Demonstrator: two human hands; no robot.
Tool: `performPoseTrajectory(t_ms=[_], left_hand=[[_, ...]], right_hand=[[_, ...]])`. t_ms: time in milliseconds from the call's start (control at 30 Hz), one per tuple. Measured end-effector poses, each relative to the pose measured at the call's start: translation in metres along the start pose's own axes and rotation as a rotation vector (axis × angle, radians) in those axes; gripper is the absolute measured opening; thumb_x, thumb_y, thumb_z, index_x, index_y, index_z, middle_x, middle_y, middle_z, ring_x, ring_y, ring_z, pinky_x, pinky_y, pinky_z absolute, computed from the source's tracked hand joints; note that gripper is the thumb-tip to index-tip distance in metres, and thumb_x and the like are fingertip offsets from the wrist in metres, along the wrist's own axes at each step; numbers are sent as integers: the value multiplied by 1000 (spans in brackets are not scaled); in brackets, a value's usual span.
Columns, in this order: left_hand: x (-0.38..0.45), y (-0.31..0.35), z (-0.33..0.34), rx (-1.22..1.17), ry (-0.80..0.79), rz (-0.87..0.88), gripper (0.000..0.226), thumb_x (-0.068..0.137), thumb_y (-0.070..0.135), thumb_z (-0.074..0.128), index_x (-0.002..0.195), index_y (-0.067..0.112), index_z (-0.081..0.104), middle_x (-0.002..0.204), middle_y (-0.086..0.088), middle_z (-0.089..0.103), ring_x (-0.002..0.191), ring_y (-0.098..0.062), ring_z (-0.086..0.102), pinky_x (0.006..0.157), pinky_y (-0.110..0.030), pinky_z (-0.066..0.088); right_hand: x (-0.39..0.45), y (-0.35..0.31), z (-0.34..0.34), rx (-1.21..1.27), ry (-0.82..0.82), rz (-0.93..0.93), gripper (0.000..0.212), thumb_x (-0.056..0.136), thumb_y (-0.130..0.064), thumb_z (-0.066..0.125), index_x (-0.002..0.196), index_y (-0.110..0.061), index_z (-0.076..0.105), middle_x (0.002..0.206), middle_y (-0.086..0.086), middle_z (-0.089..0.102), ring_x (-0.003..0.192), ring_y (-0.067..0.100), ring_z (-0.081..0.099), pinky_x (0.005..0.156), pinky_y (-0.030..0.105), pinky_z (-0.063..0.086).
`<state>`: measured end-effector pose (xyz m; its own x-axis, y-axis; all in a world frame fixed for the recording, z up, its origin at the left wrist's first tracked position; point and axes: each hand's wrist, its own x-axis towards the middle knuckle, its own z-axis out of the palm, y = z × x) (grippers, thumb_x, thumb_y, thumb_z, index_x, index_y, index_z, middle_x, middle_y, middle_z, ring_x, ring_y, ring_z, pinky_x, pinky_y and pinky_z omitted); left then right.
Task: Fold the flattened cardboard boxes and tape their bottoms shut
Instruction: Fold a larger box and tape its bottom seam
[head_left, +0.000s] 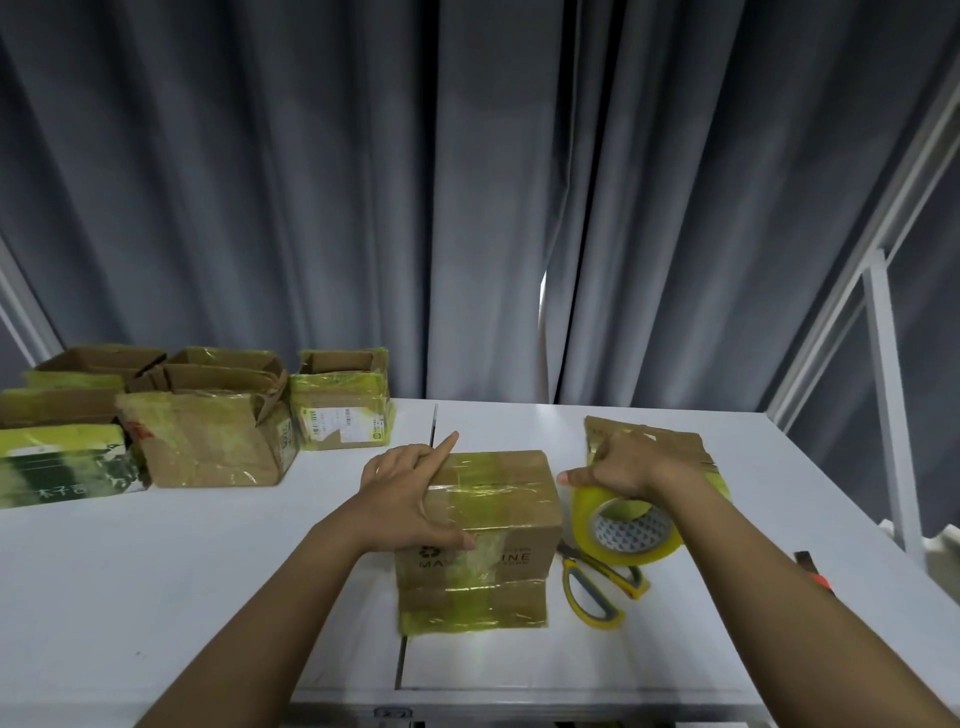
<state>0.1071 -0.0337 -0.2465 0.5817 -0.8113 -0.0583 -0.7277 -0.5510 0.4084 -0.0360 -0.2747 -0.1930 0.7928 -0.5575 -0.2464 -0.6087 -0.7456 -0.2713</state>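
**boxfan22:** Cardboard everywhere on the far left, lol. A cluster of open boxes (208, 415) sits at the back-left of the white table (156, 571), most of them wrapped in yellowish clear tape, tops open. One at the very left edge has a green printed side (62, 473). A smaller open box (340, 400) with a shipping label stands just to the right of that bunch, up against the grey curtain (467, 208).

**tapeguy:** And the middle one?

**boxfan22:** That's the box being worked on (480, 530), standing closed side up near the table's front, straddling the seam between the two tabletops. Strips of tape cross its top and front. The left hand (410, 493) lies on its top-left edge, fingers mostly straight, index pointing away, thumb down on the front face. Pressing, not gripping.

**tapeguy:** Right side?

**boxfan22:** Right hand (621, 467) has its fingers curled round the top of the yellow tape roll (626, 527), which stands on edge just right of the box. Yellow-handled scissors (597, 587) lie on the table below the roll, near the box's lower right corner. Behind the hand there's a flattened box (670, 441) lying on the table, partly hidden. White frame poles (883, 364) rise at the right edge.
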Motion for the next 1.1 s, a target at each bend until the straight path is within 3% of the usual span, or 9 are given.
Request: performPoseTrajectory(t_ms=[133,233,367,500,600,733,867,1000,1100], left_hand=[[1,10,-8,266,-68,-48,127,55,90,49,143,39,-27,159,2,-11,144,-19,-20,110,-49,-24],[6,38,-4,377,-55,79,112,76,67,58,145,36,-24,150,3,-36,136,-21,-38,108,-50,-26],[10,85,34,312,20,336,75,93,41,39,152,25,-4,158,4,-16,142,-12,-24,113,-44,-21],[8,89,59,286,154,322,60,98,47,15,153,23,6,160,5,-3,142,-3,-16,117,-31,-13],[4,83,59,250,169,293,61,98,52,15,152,25,5,160,8,-3,137,1,-19,114,-27,-14],[-4,69,46,238,200,138,75,94,62,25,152,23,-3,159,8,-6,144,-6,-11,108,-23,-12],[-5,50,46,427,167,99,87,83,74,21,151,28,-8,158,5,-15,145,-19,-16,110,-39,-17],[-3,46,49,535,200,74,81,84,76,16,147,25,25,154,-3,28,142,-27,21,108,-52,15],[0,39,52,471,200,132,85,79,76,11,150,32,-4,153,4,-18,141,-21,-19,109,-47,-14]], right_hand=[[5,-2,7,-30,-17,-8,59,76,-74,56,89,-17,67,111,3,67,97,22,61,82,34,49],[6,0,7,-29,-1,-20,61,76,-74,56,93,-16,70,107,3,68,96,23,61,84,36,50],[8,3,14,-24,48,-40,56,78,-73,54,68,-18,61,76,-3,61,78,18,57,64,30,42],[7,7,22,32,64,-29,54,79,-68,56,58,-19,52,63,-3,53,64,15,52,57,28,36],[9,9,25,11,49,-35,57,78,-71,55,65,-16,60,70,-1,61,71,17,58,66,31,46],[12,9,25,-20,82,-51,61,78,-73,53,94,-17,70,103,4,69,90,21,63,79,34,51],[10,4,23,-73,122,-73,73,75,-76,54,113,-15,67,127,7,62,107,25,60,87,37,51],[-4,0,5,-154,175,-87,63,79,-73,53,108,-18,66,112,1,62,91,20,54,71,30,42],[-10,-1,3,-193,210,-78,54,81,-72,52,95,-21,61,103,1,59,85,19,51,68,29,39]])
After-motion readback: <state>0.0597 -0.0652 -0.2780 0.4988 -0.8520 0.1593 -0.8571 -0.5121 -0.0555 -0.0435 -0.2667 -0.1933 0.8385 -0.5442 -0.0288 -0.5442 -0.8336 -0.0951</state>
